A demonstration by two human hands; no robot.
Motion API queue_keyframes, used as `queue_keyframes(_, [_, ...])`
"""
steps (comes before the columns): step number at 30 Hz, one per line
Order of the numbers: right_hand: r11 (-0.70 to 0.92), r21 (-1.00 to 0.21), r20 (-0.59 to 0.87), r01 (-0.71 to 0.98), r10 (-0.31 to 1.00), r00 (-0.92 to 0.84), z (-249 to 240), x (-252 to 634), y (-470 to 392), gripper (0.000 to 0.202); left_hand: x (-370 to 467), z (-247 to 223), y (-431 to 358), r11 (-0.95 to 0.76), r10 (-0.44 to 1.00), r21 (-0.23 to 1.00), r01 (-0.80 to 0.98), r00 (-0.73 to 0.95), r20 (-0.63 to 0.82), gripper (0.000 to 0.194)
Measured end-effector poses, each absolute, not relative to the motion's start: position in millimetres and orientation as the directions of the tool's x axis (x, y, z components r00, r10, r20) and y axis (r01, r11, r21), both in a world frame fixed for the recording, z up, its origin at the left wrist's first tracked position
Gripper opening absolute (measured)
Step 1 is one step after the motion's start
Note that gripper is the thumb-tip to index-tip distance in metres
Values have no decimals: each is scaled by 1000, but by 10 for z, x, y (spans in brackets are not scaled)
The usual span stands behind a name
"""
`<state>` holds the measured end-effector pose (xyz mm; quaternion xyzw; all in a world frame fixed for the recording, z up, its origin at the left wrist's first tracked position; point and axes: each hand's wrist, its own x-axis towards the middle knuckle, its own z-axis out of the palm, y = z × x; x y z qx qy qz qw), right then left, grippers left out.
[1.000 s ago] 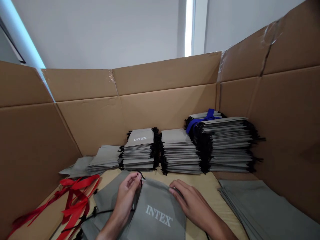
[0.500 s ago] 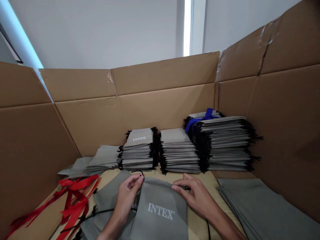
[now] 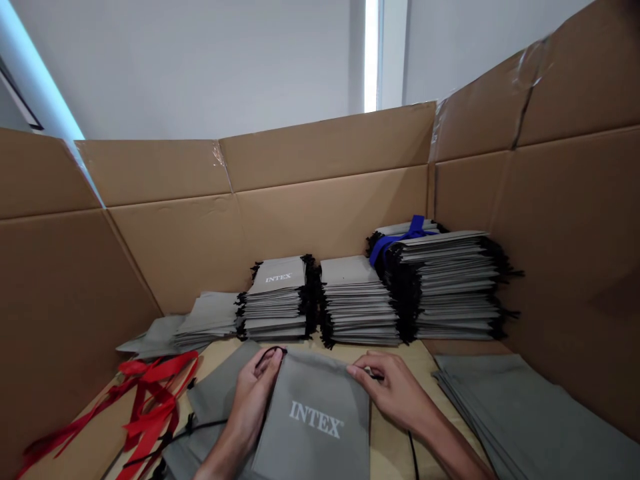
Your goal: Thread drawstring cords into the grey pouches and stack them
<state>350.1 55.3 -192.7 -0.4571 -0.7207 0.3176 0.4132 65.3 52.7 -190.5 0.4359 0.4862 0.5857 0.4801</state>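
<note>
Grey drawstring bag (image 3: 313,417) – left hand (image 3: 253,393) and right hand (image 3: 393,387) each pinch a top corner

Red ribbons (image 3: 150,400) lie left of my hands. Ahead stand grey bag stacks (image 3: 360,300); one carries a blue ribbon (image 3: 400,239). Cardboard walls (image 3: 320,200) surround me.

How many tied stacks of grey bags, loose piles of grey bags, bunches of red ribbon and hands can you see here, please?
Tied stacks of grey bags: 4 (first, second, third, fourth with blue ribbon)
Loose piles of grey bags: 2 (left, right)
Bunches of red ribbon: 1
Hands: 2 (left hand, right hand)
Total: 9
</note>
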Motion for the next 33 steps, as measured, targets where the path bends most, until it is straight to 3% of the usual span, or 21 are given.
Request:
queue_keyframes(5, [352, -882, 290, 312, 929, -230, -1966, 3492, 579, 43, 699, -1847, 483, -29, 994, 968, -249, -113, 0, 45])
queue_keyframes(9, [339, -871, 279, 356, 937, -211, -1983, 3477, 568, 43, 743, -1795, 472, -44, 996, 936, -350, -90, 13, 44])
queue_keyframes(14, [375, -831, 315, 411, 926, -207, -1999, 3454, 551, 40, 721, -1812, 488, -72, 993, 991, -113, -103, 60, 55])
queue_keyframes(20, [446, -762, 359, 470, 895, -267, -1991, 3473, 536, 37, 656, -1767, 527, -93, 986, 982, 163, -120, 113, 52])
queue_keyframes(27, [403, -730, 317, 552, 915, -248, -1946, 3503, 541, 34, 676, -1725, 535, -80, 980, 982, 170, -165, 108, 52])
queue_keyframes(33, [407, -724, 336, 557, 913, -230, -1978, 3593, 600, 48, 567, -1767, 560, -88, 967, 980, 178, -222, 127, 53])
